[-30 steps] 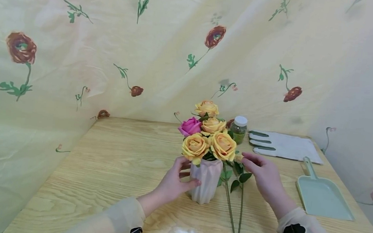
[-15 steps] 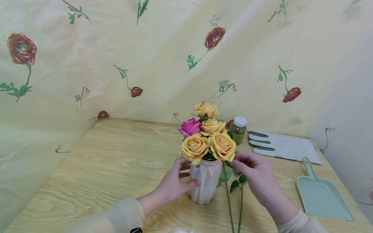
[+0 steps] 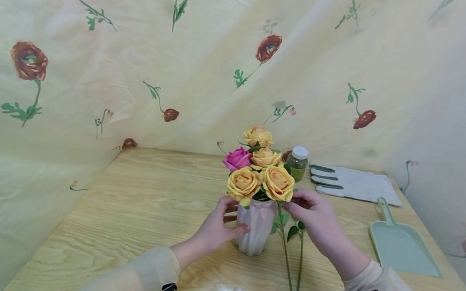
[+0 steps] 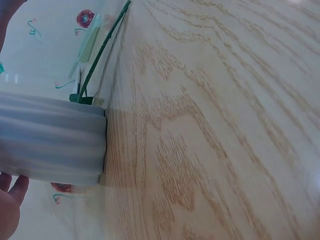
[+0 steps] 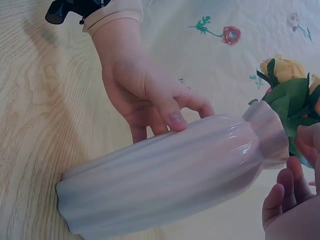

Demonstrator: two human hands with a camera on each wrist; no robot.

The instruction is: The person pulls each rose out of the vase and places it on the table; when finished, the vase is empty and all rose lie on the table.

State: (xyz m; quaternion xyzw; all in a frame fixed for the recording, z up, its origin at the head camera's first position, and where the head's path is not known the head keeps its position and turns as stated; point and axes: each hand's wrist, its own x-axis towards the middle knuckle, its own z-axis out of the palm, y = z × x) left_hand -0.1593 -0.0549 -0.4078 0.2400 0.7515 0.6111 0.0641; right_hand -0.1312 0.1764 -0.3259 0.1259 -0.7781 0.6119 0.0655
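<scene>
A pale ribbed vase [image 3: 256,228] stands upright on the wooden table, with several yellow roses [image 3: 278,182] and a magenta rose [image 3: 238,159] in its mouth. My left hand [image 3: 214,225] holds the vase from the left, its thumb across the front; in the right wrist view the thumb presses on the vase wall [image 5: 160,175]. To the right of the blooms is my right hand [image 3: 320,220], thumb and fingers close under the nearest yellow rose. Whether it pinches anything is hidden. Below it, two green stems [image 3: 287,266] slant to the table beside the vase.
Behind the vase is a white-lidded glass jar [image 3: 298,162]. A white glove with dark-edged fingers [image 3: 358,184] lies at the back right. A pale green dustpan [image 3: 404,248] lies near the right edge. A flowered cloth [image 3: 207,60] hangs behind the table.
My right hand has moved left, from the small yellowish bloom beside the vase toward the nearest yellow rose; it now hides that bloom. The left hand and vase have stayed in place.
</scene>
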